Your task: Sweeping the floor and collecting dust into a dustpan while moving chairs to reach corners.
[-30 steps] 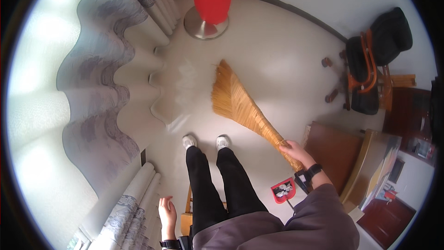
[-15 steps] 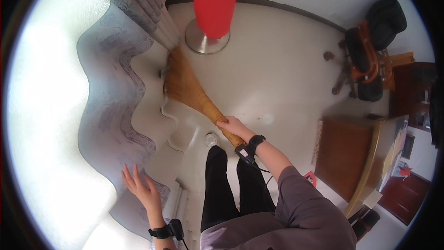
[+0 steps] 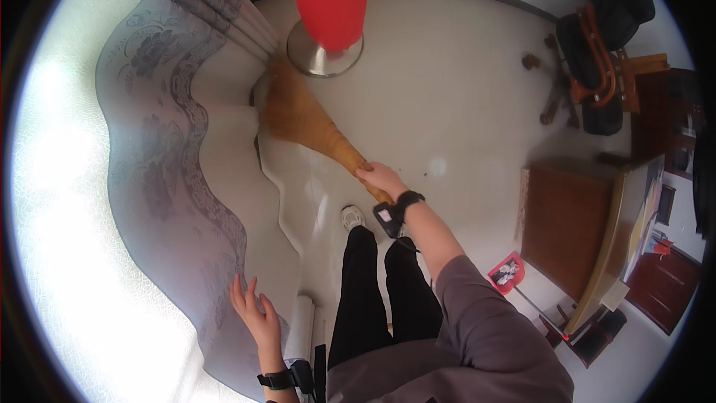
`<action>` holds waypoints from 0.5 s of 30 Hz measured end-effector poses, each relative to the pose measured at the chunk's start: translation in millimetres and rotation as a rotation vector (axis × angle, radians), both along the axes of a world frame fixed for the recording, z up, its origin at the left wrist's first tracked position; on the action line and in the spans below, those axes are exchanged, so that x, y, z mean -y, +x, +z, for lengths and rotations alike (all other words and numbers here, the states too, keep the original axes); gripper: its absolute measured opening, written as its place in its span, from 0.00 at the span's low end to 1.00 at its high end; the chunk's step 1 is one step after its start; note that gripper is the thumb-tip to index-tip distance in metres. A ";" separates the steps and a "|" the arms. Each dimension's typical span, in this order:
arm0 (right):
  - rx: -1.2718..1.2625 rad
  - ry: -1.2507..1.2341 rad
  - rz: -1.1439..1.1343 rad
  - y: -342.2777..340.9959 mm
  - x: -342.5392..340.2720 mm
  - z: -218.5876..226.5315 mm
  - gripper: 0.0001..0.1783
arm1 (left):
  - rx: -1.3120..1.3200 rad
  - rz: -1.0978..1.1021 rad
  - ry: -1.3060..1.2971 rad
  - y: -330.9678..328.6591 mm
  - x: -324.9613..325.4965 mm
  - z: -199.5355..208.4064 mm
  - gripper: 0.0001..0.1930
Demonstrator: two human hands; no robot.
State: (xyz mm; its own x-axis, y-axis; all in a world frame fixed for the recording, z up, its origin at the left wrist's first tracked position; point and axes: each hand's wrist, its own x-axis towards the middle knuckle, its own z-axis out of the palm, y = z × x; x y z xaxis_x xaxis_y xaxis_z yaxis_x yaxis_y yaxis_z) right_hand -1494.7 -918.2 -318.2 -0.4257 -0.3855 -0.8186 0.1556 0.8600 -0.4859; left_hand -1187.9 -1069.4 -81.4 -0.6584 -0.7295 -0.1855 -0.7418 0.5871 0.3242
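Note:
A short straw broom point(image 3: 309, 119) slants down from the far left toward me, and my right hand point(image 3: 382, 177) is wrapped round its handle. Its fanned bristles, slightly blurred, lie by the curtain's lower edge, close to the round metal base of a red stand. On the left, my left hand point(image 3: 257, 313) is raised with fingers apart in front of the patterned grey curtain point(image 3: 160, 149). That hand holds nothing; whether it touches the fabric I cannot tell.
A red-covered stand point(image 3: 332, 0) rests on a round metal base point(image 3: 327, 66) at the back. Far right is a black office chair point(image 3: 597, 60) on wheels, with a wooden desk point(image 3: 570, 239) nearer. A red dustpan point(image 3: 507, 272) with a long handle lies beside the desk. Small dark specks dot the pale floor point(image 3: 447, 119).
The view has shifted, bringing more of the red dustpan into sight. My right hand still grips the broom, whose bristles stay near the curtain and metal base. My left hand remains spread by the curtain.

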 end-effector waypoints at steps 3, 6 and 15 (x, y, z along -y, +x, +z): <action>-0.051 0.054 0.021 20.6 -63.1 5.4 0.29 | -0.031 -0.004 0.043 1.0 0.7 -2.2 0.17; -0.033 0.115 -0.033 45.6 -151.2 13.5 0.29 | -0.025 -0.007 0.091 0.5 -10.6 -6.1 0.16; 0.006 0.477 -0.156 83.9 -315.5 118.2 0.31 | -0.024 -0.038 0.195 -8.5 -60.3 -13.9 0.15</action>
State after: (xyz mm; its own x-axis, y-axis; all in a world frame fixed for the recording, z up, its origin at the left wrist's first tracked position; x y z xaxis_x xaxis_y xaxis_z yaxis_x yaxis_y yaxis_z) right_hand -1410.8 -602.7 -200.1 -0.4435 0.1003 -0.8906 0.3012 0.9526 -0.0427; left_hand -1196.4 -1009.0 -95.3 -0.6908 -0.6555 -0.3051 -0.7109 0.5391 0.4516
